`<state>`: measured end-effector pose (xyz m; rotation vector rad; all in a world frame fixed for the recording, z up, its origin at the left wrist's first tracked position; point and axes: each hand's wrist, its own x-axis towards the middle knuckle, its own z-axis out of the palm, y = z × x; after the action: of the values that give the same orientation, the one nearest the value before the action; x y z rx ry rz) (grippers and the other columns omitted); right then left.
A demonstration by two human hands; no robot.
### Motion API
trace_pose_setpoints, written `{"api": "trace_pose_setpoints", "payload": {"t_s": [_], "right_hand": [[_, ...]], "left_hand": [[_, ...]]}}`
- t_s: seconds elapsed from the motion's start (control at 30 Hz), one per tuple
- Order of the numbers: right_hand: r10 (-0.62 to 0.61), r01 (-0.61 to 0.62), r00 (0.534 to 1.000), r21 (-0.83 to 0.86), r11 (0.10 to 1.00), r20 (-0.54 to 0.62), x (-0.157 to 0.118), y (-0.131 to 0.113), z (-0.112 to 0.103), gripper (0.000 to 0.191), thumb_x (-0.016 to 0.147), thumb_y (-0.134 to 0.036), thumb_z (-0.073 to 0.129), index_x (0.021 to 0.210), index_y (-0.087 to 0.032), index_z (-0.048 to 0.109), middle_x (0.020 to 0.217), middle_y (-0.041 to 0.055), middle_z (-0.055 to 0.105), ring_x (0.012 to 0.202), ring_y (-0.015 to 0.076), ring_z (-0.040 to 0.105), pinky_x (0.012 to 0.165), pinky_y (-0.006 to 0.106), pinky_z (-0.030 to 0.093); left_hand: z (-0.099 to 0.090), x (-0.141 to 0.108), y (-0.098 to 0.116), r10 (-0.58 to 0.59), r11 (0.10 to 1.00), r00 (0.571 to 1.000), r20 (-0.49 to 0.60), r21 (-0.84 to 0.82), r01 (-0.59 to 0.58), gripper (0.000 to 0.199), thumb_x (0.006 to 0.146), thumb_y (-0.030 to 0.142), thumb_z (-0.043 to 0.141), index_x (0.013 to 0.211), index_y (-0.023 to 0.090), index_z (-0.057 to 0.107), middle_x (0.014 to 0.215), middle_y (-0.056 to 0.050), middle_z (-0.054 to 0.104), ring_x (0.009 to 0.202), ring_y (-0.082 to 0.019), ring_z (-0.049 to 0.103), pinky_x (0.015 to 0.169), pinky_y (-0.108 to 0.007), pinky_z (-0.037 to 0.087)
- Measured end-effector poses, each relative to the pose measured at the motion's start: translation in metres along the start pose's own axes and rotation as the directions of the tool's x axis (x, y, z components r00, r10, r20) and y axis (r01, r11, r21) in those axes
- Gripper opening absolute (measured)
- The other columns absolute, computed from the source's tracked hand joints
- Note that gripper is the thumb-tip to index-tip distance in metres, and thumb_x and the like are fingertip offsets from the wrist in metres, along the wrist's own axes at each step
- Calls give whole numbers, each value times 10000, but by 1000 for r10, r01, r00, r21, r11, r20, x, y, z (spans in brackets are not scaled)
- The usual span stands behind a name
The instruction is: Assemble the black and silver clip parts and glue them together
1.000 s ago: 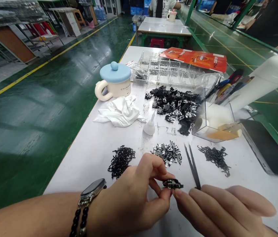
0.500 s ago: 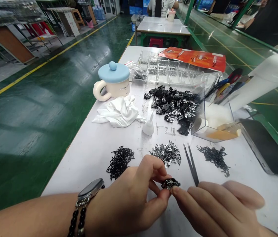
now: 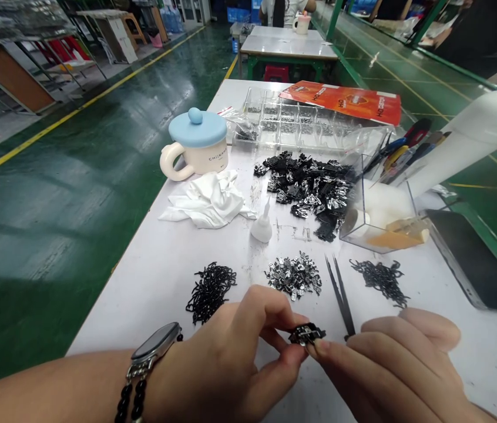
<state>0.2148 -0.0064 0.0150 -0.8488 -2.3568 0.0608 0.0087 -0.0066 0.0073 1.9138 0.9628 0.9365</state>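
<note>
A small black part with silvery metal bits (image 3: 306, 333) sits between the thumb and fingers of my left hand (image 3: 235, 358), which is closed in a pinch. My right hand (image 3: 400, 367) presses a fingertip on the part's near right edge; its fingers are curled and its thumb is partly hidden. Just beyond the hands lies a heap of tiny silvery metal pieces (image 3: 295, 275). To its left is a pile of black curved pieces (image 3: 211, 291). Black tweezers (image 3: 341, 296) rest near the right hand, beside a smaller black pile (image 3: 380, 279).
Further back stand a white dropper bottle (image 3: 261, 228), a crumpled white cloth (image 3: 208, 200) and a lidded mug (image 3: 204, 155). A heap of black parts (image 3: 310, 182) lies before a clear compartment tray (image 3: 270, 138). At right are a clear tool holder (image 3: 376, 235) and a phone (image 3: 477, 258).
The view has shifted slightly. Both hands stay together at the small part, which is tilted a little differently, and the right fingers have curled in a bit more.
</note>
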Motion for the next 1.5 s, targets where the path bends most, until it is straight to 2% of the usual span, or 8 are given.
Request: {"api": "trace_pose_setpoints", "payload": {"t_s": [0.1,0.17,0.27,0.53,1.0,1.2,1.33,1.5], "right_hand": [[190,-169,972,152,974,-135,2,-4,11,107,856,-140,547,842,-175,647,552,-23,518,513,103,431,596,332,234],[274,-235,954,272,933,-118,4,-5,15,67,813,-109,601,800,-163,637,567,-17,517,531,104,441,604,333,255],[328,-270,940,377,886,-96,9,-2,16,68,789,-104,626,746,-152,605,570,-18,493,543,104,436,600,330,277],[333,-288,942,413,864,-39,13,5,15,78,822,-151,596,750,-164,571,590,-23,501,550,102,465,580,324,317],[338,-331,938,473,816,74,15,9,16,65,815,-187,609,847,-193,553,679,-3,537,638,124,493,565,284,417],[347,-396,918,480,783,190,11,10,17,166,827,-223,599,988,-223,559,862,35,539,791,148,526,638,289,488],[327,-353,935,471,808,140,8,8,18,146,840,-187,568,986,-201,564,896,57,527,844,162,518,677,308,495],[306,-322,945,512,797,117,7,7,19,61,826,-142,561,864,-171,522,809,46,531,765,154,512,620,301,469]], "left_hand": [[0,0,-1,2,1000,1000,-1,-10,-3,348,778,73,564,1022,213,359,957,-31,544,811,-103,649,711,-154,601],[-1,1,-2,-9,1000,1000,-5,-16,9,351,781,56,548,1026,216,354,955,-30,535,827,-105,646,724,-159,600],[0,1,-4,-14,999,1000,-3,-37,14,350,783,57,546,1026,220,353,955,-31,521,827,-109,644,719,-168,604],[0,0,-4,-17,999,1000,-18,-35,16,359,787,60,545,1035,225,344,948,-36,529,826,-133,655,712,-203,615],[-4,2,-2,104,988,995,-6,113,-103,331,790,77,536,1017,199,329,902,-66,647,772,-142,687,673,-190,596],[-4,3,0,187,957,982,-8,227,-180,285,803,69,486,1004,204,336,843,-53,654,757,-167,681,656,-234,582],[-5,4,-2,215,951,976,27,222,-216,278,779,31,467,963,207,354,787,-48,647,770,-187,676,650,-263,579],[-6,5,-1,243,952,967,75,170,-253,276,769,1,458,918,205,346,827,-79,659,829,-203,681,693,-282,586]]}}
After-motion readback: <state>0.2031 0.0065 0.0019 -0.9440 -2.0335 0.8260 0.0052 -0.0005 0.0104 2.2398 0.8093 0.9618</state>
